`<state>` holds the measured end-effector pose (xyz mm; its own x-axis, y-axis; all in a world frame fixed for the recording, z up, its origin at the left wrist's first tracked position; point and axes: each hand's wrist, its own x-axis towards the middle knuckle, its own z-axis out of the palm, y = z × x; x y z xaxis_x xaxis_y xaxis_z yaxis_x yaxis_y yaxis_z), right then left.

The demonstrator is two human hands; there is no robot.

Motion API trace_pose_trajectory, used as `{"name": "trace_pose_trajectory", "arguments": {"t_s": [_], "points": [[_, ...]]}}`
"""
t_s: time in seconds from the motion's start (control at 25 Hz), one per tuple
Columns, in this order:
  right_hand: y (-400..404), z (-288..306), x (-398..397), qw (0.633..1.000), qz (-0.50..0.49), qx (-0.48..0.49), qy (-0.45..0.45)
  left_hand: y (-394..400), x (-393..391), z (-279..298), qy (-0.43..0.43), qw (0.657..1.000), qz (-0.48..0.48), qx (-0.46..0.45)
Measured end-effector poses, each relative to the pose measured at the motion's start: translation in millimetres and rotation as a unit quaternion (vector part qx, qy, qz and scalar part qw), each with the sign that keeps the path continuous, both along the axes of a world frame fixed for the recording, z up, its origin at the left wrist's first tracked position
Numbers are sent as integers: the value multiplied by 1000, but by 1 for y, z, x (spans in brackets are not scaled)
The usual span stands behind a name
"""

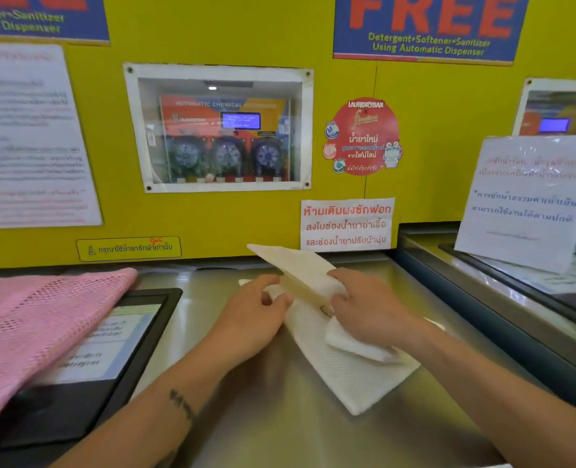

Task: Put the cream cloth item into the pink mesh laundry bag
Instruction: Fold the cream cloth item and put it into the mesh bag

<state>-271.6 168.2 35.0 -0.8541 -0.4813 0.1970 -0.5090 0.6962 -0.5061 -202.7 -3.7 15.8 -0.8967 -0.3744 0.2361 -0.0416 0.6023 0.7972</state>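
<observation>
Left hand (257, 310): fingers curled, pinching cream cloth item's near edge.
Right hand (364, 307): palm down, fingers closed over a raised fold of the cloth.
Cream cloth item (344, 369): under and between both hands, on steel top (279, 427), far corner lifted.
Pink mesh laundry bag (33, 329): well left of left hand, draped over black panel (77, 410).

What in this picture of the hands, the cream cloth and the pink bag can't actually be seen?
- Pink mesh laundry bag, head view: cut off by the left edge, so its opening is unseen.
- Cream cloth: its middle is covered by the left hand and right hand.
- Black panel: its label is partly under the bag and blurred.
- White notice on the wall: print too blurred to read.
</observation>
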Motion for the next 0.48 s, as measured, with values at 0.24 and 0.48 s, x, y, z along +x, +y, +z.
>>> {"name": "trace_pose_trajectory", "arguments": {"t_s": [0.24, 0.48], "points": [[-24, 21, 7, 984, 114, -135, -14, -25, 22, 33, 107, 990, 82, -42], [-112, 76, 27, 946, 281, -158, 36, -94, 115, 68, 208, 939, 197, -190]]}}
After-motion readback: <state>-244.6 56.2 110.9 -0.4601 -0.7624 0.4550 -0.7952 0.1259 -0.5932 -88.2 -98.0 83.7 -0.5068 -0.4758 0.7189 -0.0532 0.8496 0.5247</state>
